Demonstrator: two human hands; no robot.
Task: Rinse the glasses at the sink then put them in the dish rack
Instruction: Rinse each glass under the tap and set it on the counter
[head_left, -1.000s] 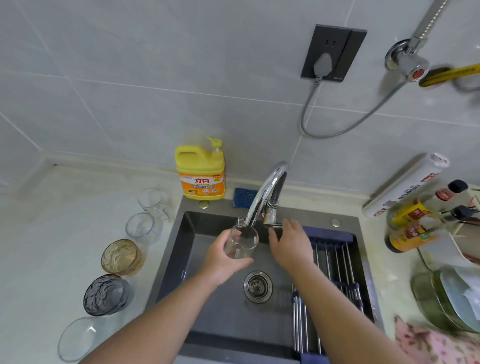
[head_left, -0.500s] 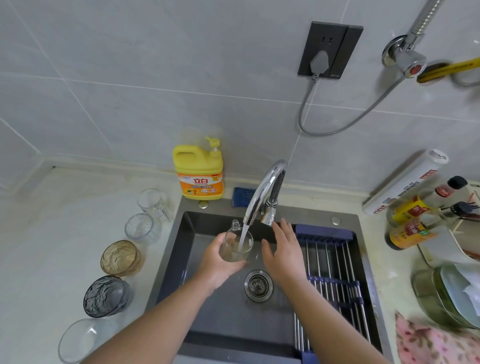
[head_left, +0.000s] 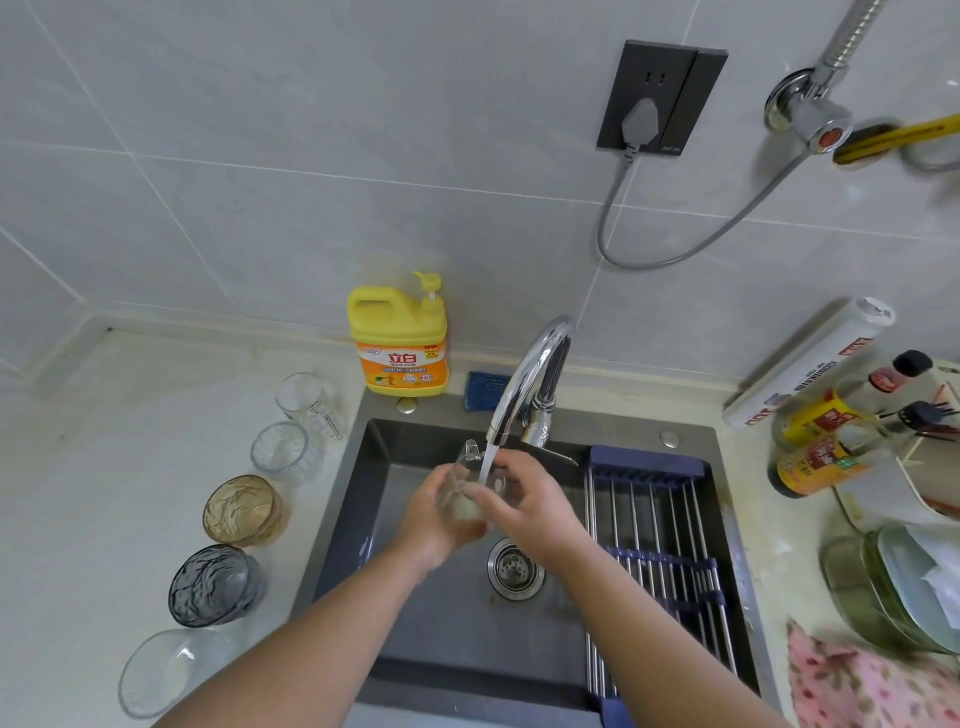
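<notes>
Clear glass mug (head_left: 467, 501) is held above the dark steel sink (head_left: 415, 649), under water (head_left: 487, 467) running from the chrome faucet (head_left: 530, 374). Left hand (head_left: 441, 519) grips it from below and right hand (head_left: 535, 506) curls fingers around its side. They hide most of its body; only the handle shows plainly.

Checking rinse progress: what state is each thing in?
Tap: running.
Held glass: under the tap.
Left hand: grips held glass.
Right hand: holds held glass.
Rack: no glasses on it.
Counter mug: upright.
Clear glass: upright.
Amber glass: upright.
Grey glass: upright.
Wide glass: upright.
Plug: in socket.
</notes>
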